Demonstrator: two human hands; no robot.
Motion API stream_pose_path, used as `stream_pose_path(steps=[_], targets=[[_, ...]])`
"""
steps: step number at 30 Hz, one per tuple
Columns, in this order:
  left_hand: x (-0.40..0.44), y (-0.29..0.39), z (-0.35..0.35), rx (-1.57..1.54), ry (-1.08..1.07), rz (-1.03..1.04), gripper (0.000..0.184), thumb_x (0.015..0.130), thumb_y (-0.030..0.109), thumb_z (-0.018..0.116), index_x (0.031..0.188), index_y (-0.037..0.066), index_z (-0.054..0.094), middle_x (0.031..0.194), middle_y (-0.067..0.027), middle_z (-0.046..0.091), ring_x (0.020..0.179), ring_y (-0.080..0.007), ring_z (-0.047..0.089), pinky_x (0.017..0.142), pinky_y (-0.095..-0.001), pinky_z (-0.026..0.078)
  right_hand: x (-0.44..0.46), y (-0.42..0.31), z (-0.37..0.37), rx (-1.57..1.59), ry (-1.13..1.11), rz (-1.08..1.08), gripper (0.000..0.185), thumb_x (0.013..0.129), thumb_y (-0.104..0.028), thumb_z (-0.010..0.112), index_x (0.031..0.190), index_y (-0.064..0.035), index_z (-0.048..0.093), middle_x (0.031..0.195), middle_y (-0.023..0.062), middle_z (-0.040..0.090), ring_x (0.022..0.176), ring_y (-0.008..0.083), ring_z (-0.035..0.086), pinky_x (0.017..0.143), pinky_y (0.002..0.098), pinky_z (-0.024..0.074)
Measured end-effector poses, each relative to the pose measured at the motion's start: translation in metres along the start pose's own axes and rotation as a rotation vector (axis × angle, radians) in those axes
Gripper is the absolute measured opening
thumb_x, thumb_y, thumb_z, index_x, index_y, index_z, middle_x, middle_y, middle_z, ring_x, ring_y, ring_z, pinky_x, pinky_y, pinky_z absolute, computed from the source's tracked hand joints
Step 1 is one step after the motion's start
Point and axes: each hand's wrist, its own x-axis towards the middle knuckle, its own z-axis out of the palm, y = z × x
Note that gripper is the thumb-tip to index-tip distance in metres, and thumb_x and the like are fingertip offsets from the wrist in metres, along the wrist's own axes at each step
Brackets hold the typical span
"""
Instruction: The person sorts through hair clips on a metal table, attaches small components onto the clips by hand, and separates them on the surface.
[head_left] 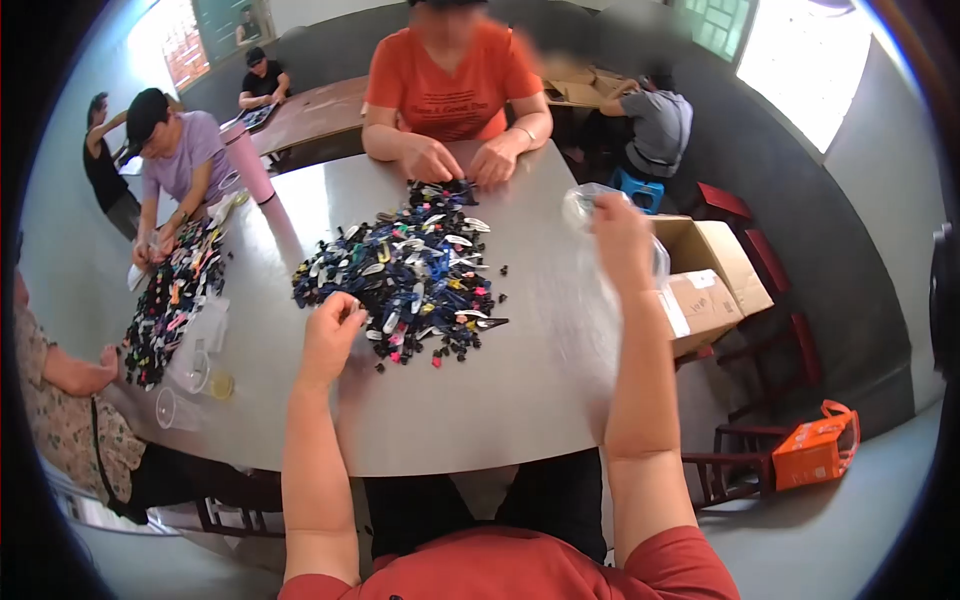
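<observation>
A mixed pile of small hair clips [400, 270], in black, blue, silver and bright colours, lies on the metal table in front of me. At its near left edge is my left hand [335, 330], fingers pinched together; whatever may be between them is too small to name. My right hand [618, 235] is raised at the table's right edge with its fingers curled in. It overlaps a clear plastic bag [660, 262], and I cannot tell whether it grips the bag or something small.
Across the table [480, 400] a person in orange [440, 80] works at the pile's far end. A second clip pile [175, 300], clear plastic cups [175, 410] and a pink bottle [248, 165] stand left. Cardboard boxes [700, 305] sit right, near an orange bag [815, 450].
</observation>
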Motion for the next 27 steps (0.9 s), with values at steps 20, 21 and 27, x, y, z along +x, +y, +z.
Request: stream_pose_path(steps=[20, 21, 27], targets=[[0.011, -0.032, 0.012, 0.013, 0.100, 0.058, 0.010, 0.084, 0.009, 0.068, 0.083, 0.003, 0.060, 0.074, -0.0016, 0.062, 0.069, -0.0094, 0.059, 0.063, -0.0290, 0.049, -0.040, -0.008, 0.055, 0.084, -0.487, -0.389, 0.022, 0.085, -0.019, 0.071, 0.099, -0.0018, 0.072, 0.092, 0.0188, 0.071, 0.086, 0.0342, 0.069, 0.075, 0.0422, 0.0527], [0.011, -0.027, 0.016, -0.008, 0.096, 0.040, 0.012, 0.084, 0.010, 0.067, 0.084, 0.002, 0.058, 0.071, -0.0029, 0.059, 0.068, -0.0099, 0.056, 0.062, -0.0306, 0.048, -0.055, -0.022, 0.065, 0.094, -0.523, -0.408, 0.022, 0.084, -0.020, 0.073, 0.097, -0.0022, 0.072, 0.092, 0.0177, 0.070, 0.085, 0.0340, 0.068, 0.075, 0.0420, 0.0525], [0.011, -0.015, 0.029, 0.064, 0.071, 0.122, 0.015, 0.081, 0.014, 0.065, 0.081, 0.003, 0.054, 0.072, -0.0156, 0.061, 0.067, -0.0341, 0.061, 0.062, -0.0441, 0.047, -0.099, -0.074, 0.076, 0.150, -0.594, -0.469, 0.020, 0.079, -0.017, 0.078, 0.087, -0.0019, 0.068, 0.088, 0.0145, 0.063, 0.080, 0.0345, 0.063, 0.072, 0.0429, 0.0505]])
